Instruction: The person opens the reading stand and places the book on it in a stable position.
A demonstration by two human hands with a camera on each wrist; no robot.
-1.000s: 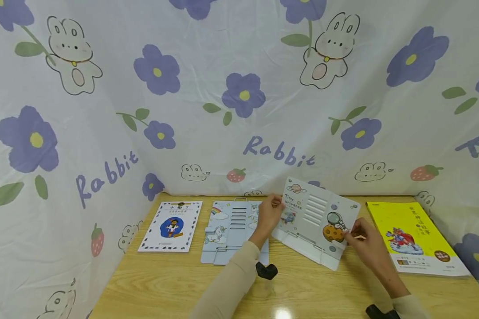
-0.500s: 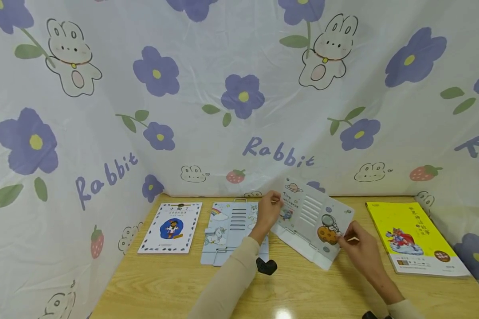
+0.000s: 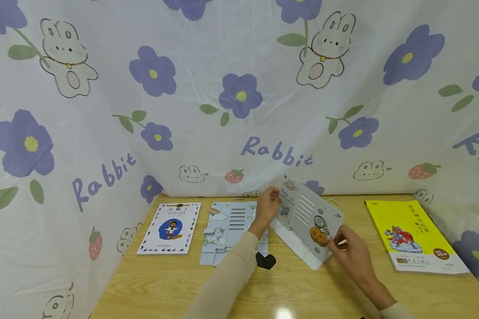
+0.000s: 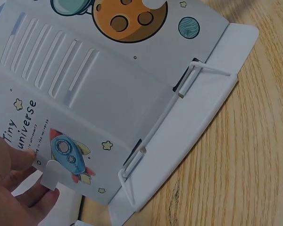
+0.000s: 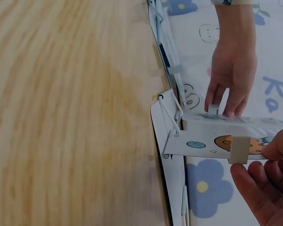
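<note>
A white metal book stand (image 3: 302,232) with a "Tiny universe" print, slots and an astronaut stands at an angle, its back plate raised from the base ledge (image 4: 198,117). My left hand (image 3: 267,207) pinches its left edge beside the rocket picture, thumb on the printed face. At the opposite edge, my right hand (image 3: 353,256) pinches the plate near the orange planet, as the right wrist view also shows. Wire page clips (image 4: 153,125) lie along the ledge. Behind the upper right edge, a wire loop (image 3: 335,204) sticks out.
A pale blue unicorn book stand (image 3: 235,237) lies just left, partly behind my left arm. Farther left is a white book (image 3: 153,232) with a blue picture. The yellow book (image 3: 399,212) lies on the right. A rabbit-print curtain (image 3: 199,133) rises behind the wooden table (image 3: 151,283).
My right hand has moved left, swinging the space-print stand's right side left so it faces more sideways. The wire loop behind it has come into view. My left hand keeps its hold.
</note>
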